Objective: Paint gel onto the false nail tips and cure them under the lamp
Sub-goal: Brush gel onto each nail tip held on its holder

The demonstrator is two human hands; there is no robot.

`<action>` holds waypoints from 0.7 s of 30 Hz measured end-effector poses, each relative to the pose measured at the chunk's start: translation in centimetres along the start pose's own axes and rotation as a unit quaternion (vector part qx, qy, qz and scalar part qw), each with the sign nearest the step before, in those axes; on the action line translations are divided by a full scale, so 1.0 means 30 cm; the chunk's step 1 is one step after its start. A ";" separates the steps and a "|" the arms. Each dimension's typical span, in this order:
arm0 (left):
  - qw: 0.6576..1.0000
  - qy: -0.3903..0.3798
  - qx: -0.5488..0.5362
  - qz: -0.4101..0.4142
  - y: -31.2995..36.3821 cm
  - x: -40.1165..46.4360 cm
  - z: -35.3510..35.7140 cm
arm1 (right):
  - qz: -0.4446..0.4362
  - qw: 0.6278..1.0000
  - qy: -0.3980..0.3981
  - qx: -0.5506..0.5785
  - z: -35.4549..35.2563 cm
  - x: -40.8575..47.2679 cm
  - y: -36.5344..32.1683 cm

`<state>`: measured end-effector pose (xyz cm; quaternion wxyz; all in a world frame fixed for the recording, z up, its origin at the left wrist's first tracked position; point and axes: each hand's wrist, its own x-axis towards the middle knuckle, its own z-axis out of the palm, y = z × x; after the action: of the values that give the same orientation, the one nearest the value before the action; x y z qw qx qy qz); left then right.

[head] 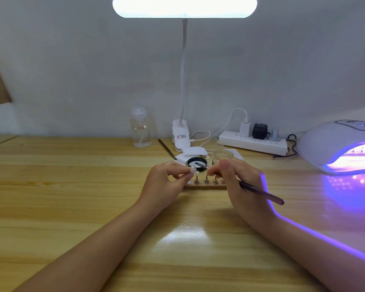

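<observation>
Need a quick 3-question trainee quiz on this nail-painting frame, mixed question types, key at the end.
1. True or false: the curing lamp on the right is lit.
2. What does the right hand hold? A) brush B) bottle C) power strip
3. Fill in: the left hand pinches a nail ____ above the wooden stand.

Key: 1 true; 2 A; 3 tip.

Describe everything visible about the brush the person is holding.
The brush is thin, with a dark purplish handle that looks glossy. The right hand grips it pen-style. The handle slopes back and right past the hand, above the wooden table. Its tip end points left toward the small nail tip pinched in the left hand; the bristles are too small to make out.
</observation>
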<state>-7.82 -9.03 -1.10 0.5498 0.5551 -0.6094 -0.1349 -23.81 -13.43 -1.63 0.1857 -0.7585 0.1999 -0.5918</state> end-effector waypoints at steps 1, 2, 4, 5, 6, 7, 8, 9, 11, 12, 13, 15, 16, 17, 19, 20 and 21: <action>1.000 0.001 -0.003 -0.002 -0.001 0.001 0.000 | 0.004 1.000 -0.002 -0.014 0.004 0.003 0.000; 1.000 0.001 -0.004 -0.005 -0.001 0.002 0.000 | 0.008 1.000 -0.010 -0.022 0.007 0.003 -0.001; 1.000 -0.002 -0.005 -0.006 -0.004 0.003 0.001 | 0.019 1.000 -0.022 -0.005 0.007 -0.002 -0.006; 1.000 -0.005 -0.005 -0.006 -0.005 0.002 0.001 | 0.021 0.999 -0.020 0.013 0.004 -0.005 -0.009; 1.000 -0.006 -0.006 -0.007 -0.004 0.002 0.002 | 0.022 0.999 -0.013 0.027 0.001 -0.006 -0.010; 1.000 -0.007 -0.007 -0.008 -0.003 0.002 0.002 | 0.022 0.999 -0.007 0.032 0.000 -0.005 -0.011; 1.000 -0.007 -0.007 -0.007 -0.002 0.002 0.002 | 0.023 0.999 -0.003 0.025 0.001 -0.002 -0.011; 1.000 -0.007 -0.005 -0.007 -0.002 0.003 0.003 | 0.022 1.000 0.000 0.009 0.003 0.002 -0.011; 1.000 -0.006 0.002 -0.008 -0.002 0.003 0.002 | 0.017 0.999 -0.005 -0.028 0.008 0.010 -0.009; 1.000 -0.006 0.006 -0.009 -0.003 0.003 0.002 | 0.012 0.999 -0.014 -0.040 0.010 0.011 -0.009; 1.000 -0.006 0.012 -0.010 -0.004 0.004 0.002 | 0.007 0.999 -0.021 -0.044 0.010 0.010 -0.008; 1.000 -0.006 0.023 -0.014 -0.005 0.004 0.002 | -0.006 0.999 -0.016 -0.037 0.006 0.006 -0.006; 1.000 -0.005 0.026 -0.016 -0.004 0.004 0.002 | -0.010 0.999 -0.008 -0.031 0.005 0.006 -0.006; 0.999 -0.004 0.028 -0.017 -0.004 0.004 0.002 | -0.013 0.999 -0.002 -0.030 0.004 0.005 -0.006; 0.999 -0.002 0.029 -0.019 -0.002 0.004 0.002 | -0.019 0.999 0.000 -0.047 0.008 0.008 -0.005; 0.999 -0.002 0.030 -0.020 -0.002 0.004 0.003 | -0.023 0.998 -0.005 -0.060 0.011 0.011 -0.004; 0.999 -0.002 0.031 -0.022 0.000 0.003 0.003 | -0.027 0.997 -0.012 -0.071 0.013 0.013 -0.003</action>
<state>-7.87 -9.15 -1.09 0.5285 0.5848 -0.6018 -0.1288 -23.35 -13.53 -1.35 0.1177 -0.7817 0.2192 -0.5718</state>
